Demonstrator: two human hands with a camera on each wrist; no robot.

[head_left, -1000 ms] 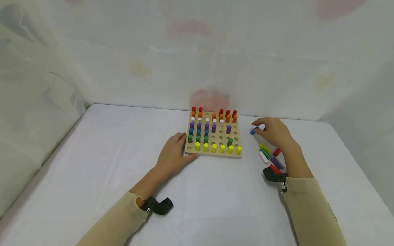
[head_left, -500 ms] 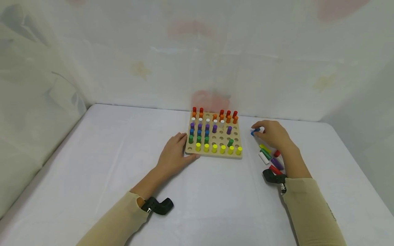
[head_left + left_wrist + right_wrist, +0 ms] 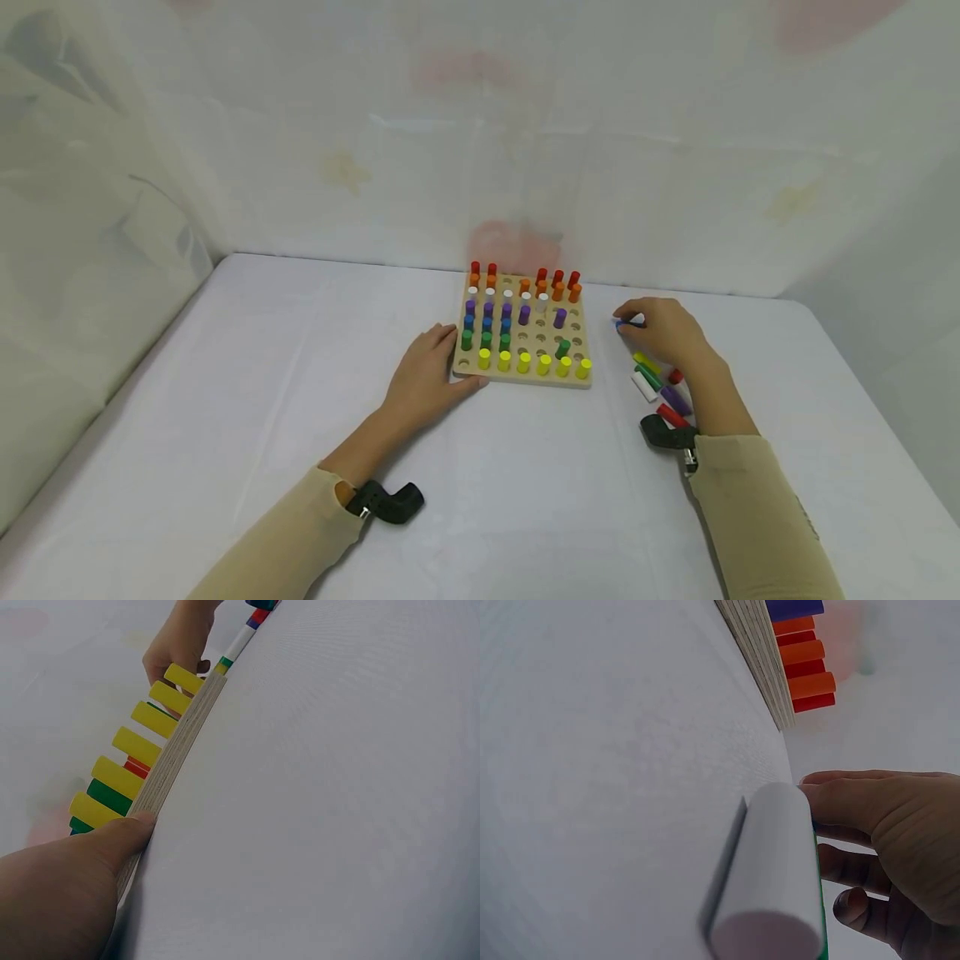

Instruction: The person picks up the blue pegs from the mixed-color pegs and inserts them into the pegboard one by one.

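Wooden pegboard (image 3: 525, 377) braced by flat left hand (image 3: 427, 375); right hand (image 3: 663, 329) pinches cylindrical blue peg (image 3: 619, 326).

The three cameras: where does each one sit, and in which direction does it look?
Head: above, looking forward and down at the pegboard; both arms show.
Left wrist: low on the table, looking along the board's near edge; left hand shows.
Right wrist: low, behind a white peg; right hand shows.
Shared: all show the pegboard.
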